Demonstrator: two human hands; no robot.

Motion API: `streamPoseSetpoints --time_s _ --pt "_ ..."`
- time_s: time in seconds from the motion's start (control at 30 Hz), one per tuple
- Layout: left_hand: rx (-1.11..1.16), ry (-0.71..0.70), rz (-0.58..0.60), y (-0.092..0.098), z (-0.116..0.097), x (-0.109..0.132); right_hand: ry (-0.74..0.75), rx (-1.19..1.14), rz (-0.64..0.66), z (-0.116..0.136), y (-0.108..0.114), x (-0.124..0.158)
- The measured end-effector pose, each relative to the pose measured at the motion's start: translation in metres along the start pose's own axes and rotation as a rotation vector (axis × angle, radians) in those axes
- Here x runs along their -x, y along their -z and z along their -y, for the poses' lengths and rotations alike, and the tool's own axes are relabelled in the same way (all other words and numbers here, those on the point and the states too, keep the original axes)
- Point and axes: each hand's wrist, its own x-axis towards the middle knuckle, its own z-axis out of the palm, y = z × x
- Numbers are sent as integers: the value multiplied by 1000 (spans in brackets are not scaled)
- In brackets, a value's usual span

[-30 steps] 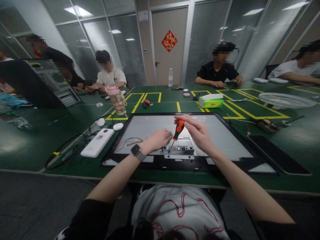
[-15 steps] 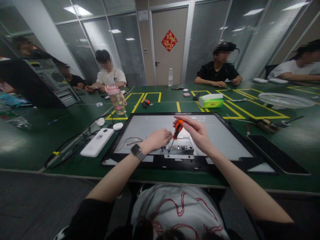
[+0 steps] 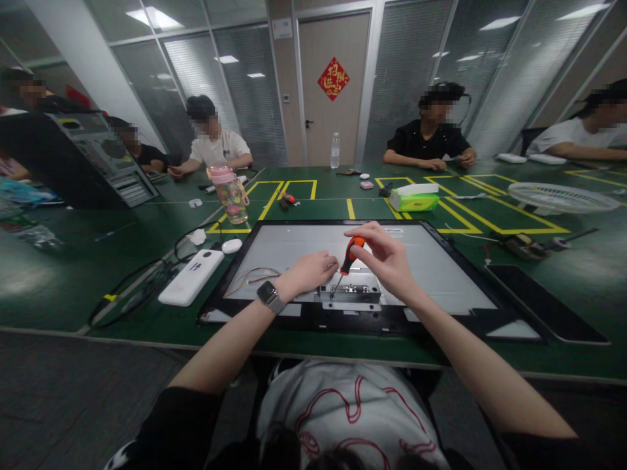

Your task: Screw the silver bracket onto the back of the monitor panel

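A large flat display panel point(image 3: 289, 245), grey with a black frame, lies on the table in front of me. Near its close edge sits a metal bracket point(image 3: 375, 297) with a hinge-like part. My right hand point(image 3: 389, 258) grips the orange and black handle of a screwdriver point(image 3: 349, 258), thumb and fingers round it. The shaft slants down to the left, its tip at the bracket's left part. My left hand point(image 3: 313, 269), a watch on its wrist, rests over the panel left of the shaft. Its fingers are curled together; what they pinch, if anything, is hidden.
Left of the panel lie a white power bank point(image 3: 191, 277), a white earbud case point(image 3: 232, 246) and black cables point(image 3: 132, 294). A black phone-like slab point(image 3: 546, 303) lies right. Farther back stand a pink-lidded bottle point(image 3: 229, 196) and a green tissue pack point(image 3: 415, 199). Several people sit opposite.
My right hand has turned about the screwdriver handle, its fingers more bent and the thumb now across the handle. The screwdriver tip and my left hand stay about where they were.
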Motion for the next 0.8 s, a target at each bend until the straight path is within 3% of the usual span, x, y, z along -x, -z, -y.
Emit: streamPoseSetpoints --time_s 0.17,0.33,0.5,0.7,0.8 --pt "8 13 12 0 0 0 -110 -105 72 2 0 1" --pt "1 7 4 1 -1 1 -83 -58 14 -1 2 0" --pt "-6 17 15 0 -1 1 -143 -169 77 -4 2 1" --pt "3 -1 4 3 -2 2 -86 -126 -16 -2 0 -2" --pt "3 -7 14 4 -2 3 -142 -228 7 -7 1 -3"
